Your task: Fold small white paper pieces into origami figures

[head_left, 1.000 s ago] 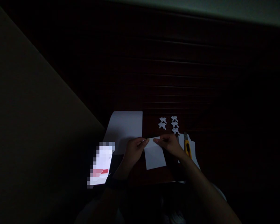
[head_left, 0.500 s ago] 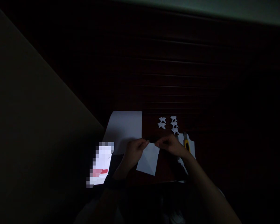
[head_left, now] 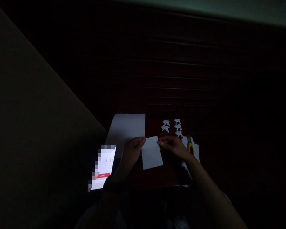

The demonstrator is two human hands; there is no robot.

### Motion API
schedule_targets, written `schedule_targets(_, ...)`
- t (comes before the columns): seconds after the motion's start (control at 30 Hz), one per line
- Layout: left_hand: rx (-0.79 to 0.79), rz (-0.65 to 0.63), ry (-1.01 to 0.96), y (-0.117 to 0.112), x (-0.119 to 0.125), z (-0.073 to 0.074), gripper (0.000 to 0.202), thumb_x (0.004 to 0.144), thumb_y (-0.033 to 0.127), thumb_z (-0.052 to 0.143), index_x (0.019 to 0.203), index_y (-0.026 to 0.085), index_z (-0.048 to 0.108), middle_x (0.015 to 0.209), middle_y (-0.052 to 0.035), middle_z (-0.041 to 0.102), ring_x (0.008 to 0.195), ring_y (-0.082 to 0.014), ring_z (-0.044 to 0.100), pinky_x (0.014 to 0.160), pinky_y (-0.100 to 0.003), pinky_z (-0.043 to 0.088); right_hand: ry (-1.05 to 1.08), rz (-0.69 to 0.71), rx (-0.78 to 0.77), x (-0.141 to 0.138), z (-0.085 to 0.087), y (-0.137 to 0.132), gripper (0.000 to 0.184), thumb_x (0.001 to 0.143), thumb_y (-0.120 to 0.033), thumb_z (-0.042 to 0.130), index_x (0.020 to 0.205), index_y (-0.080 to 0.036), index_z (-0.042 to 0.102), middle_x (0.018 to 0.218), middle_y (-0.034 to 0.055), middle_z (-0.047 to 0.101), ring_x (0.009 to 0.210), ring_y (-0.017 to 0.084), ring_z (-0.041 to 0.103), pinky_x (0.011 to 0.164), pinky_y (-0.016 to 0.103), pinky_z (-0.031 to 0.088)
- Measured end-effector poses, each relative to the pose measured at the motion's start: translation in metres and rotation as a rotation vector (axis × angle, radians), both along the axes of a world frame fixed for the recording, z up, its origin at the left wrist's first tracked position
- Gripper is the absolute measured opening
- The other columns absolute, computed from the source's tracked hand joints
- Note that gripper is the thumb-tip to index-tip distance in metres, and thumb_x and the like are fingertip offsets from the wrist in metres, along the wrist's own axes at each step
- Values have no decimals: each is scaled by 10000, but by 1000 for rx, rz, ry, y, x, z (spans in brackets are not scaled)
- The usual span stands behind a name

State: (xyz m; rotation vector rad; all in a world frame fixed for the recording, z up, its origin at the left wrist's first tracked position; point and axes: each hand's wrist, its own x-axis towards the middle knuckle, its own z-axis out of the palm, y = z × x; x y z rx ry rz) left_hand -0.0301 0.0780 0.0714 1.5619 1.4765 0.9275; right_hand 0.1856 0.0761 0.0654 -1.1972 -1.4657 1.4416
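Between my hands, above the dark table, is a small white sheet of paper (head_left: 152,155) with a faint crease across its upper part. My left hand (head_left: 132,151) pinches its upper left edge between thumb and fingers. At the upper right edge, the thumb and forefinger of my right hand (head_left: 173,146) are closed on the paper. Beyond the hands, several small folded white paper figures (head_left: 165,127) lie in two columns. A larger white sheet (head_left: 128,127) rests behind my left hand, which covers part of it.
A lit phone (head_left: 106,168), partly pixelated, is left of my left forearm. Right of my right hand, a yellow utility knife (head_left: 191,148) lies on white paper pieces (head_left: 196,151). A pale wall (head_left: 38,127) slopes along the left. The room is very dark.
The small sheet has moved up and tilted the other way, its diagonal creases no longer showing. My left hand has shifted slightly left and up; the right has barely moved.
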Motion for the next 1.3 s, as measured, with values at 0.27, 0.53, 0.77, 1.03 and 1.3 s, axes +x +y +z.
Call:
schedule_targets(0.27,-181,-111,-385,-4,8,-5,283,724,375,646,916,167,635,880,-66,702,764,-207,658,649,-283,503,4,-190,-38,-13,-10,4,261,642,-390,722,661,-134,672,597,6,613,540,108,511,522,229,385)
schedule_targets(0.53,-242,-129,-359,-5,7,-3,216,717,356,648,669,149,610,618,-16,645,552,-145,595,499,-226,442,188,-76,-144,-8,-8,2,259,603,-365,751,710,-142,673,632,11,635,543,117,542,544,252,434)
schedule_targets(0.77,-253,-153,-358,-5,7,-5,200,730,352,631,675,160,617,586,9,629,520,-127,576,475,-209,418,129,-13,-124,-5,-3,2,241,605,-344,752,615,-138,627,549,-23,590,496,88,506,504,215,390)
schedule_targets(1.03,-288,-180,-403,-7,10,0,229,714,339,652,846,153,667,724,-49,700,641,-184,640,533,-248,458,174,-9,-126,-8,-3,1,248,621,-360,737,721,-142,670,634,-1,627,583,121,558,585,251,441)
schedule_targets(1.3,-268,-119,-388,-9,6,5,205,716,335,653,736,131,664,663,-47,680,541,-143,590,473,-228,409,227,-20,-132,-5,-1,2,416,653,-302,728,1037,-167,644,746,30,683,683,170,617,666,306,469)
